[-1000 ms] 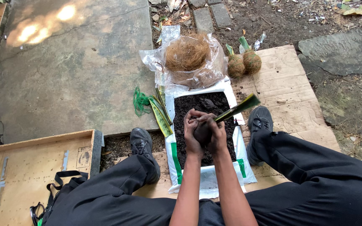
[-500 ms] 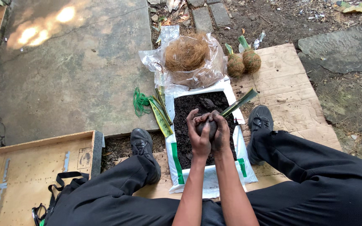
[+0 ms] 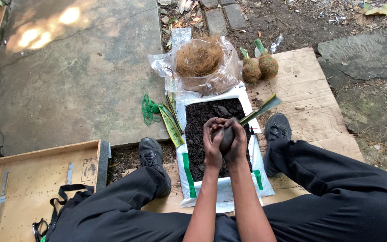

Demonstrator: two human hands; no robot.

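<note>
Left hand and right hand are cupped tight around a dark round ball of soil, with a long green leaf projecting up and right. The ball is held above the open white bag of black potting soil. Beyond: clear plastic bag of brown coconut fibre, then two fibre-wrapped plant balls.

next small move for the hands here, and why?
Probably one more squeeze and a slight turn of the soil ball. Both hands, left hand and right hand, cup it over the open soil bag, a leaf sticks out, and no coconut fibre is on it yet.
</note>
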